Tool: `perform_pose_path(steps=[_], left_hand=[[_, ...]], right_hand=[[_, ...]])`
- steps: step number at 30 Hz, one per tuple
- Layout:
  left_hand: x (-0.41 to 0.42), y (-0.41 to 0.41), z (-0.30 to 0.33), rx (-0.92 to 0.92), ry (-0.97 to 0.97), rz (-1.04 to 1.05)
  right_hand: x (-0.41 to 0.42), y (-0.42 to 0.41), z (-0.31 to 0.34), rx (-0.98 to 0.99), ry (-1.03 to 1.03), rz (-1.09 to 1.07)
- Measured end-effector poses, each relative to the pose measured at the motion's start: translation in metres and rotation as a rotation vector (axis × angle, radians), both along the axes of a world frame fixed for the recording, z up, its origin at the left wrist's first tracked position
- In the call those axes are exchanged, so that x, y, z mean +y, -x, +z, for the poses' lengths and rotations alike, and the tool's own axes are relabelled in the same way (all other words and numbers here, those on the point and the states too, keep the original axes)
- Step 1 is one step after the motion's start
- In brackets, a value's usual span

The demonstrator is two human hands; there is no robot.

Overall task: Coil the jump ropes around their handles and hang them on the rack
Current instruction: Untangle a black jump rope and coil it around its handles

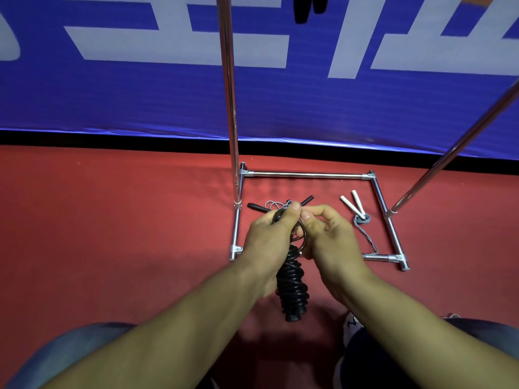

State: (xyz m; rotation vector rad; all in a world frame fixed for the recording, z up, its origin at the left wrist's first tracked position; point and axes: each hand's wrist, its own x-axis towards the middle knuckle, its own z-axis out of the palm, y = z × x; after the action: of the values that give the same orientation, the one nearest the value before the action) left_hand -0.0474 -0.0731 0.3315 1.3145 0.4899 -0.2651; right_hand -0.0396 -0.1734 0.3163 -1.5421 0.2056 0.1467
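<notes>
Top of the black coiled rope (292, 282) buried under both hands; dark objects hanging (302, 9) sliced off by the top edge; rack uprights (229, 80) running out of frame.

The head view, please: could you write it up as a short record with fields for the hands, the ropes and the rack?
left hand: grips the top of the black rope
right hand: pinches the rope's loops at the top
black rope: coiled round its handles, hanging from the hands
white rope: white handles, grey cord, on the floor inside the rack base
third rope: black handles, grey cord, on the floor behind the hands
rack: chrome base frame and uprights
floor: red
</notes>
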Motion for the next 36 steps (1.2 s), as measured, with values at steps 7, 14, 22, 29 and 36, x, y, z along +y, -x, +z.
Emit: perform_pose_path(steps=[7, 14, 22, 29, 36], left_hand=[[0.002, 0.000, -0.001, 0.000, 0.016, 0.005], [0.007, -0.003, 0.003, 0.004, 0.160, 0.066], [0.014, -0.005, 0.010, -0.092, 0.169, 0.021], [0.015, -0.005, 0.008, -0.128, 0.076, 0.037], [0.009, -0.005, 0.004, -0.152, -0.080, 0.025]], right_hand=[[0.000, 0.002, 0.003, -0.088, 0.036, 0.089], [-0.002, 0.006, 0.009, -0.064, -0.052, 0.278], [-0.006, -0.002, 0.007, -0.016, -0.169, 0.137], [-0.003, -0.001, 0.010, -0.128, 0.025, 0.170], [-0.003, 0.001, 0.012, -0.117, -0.025, 0.148]])
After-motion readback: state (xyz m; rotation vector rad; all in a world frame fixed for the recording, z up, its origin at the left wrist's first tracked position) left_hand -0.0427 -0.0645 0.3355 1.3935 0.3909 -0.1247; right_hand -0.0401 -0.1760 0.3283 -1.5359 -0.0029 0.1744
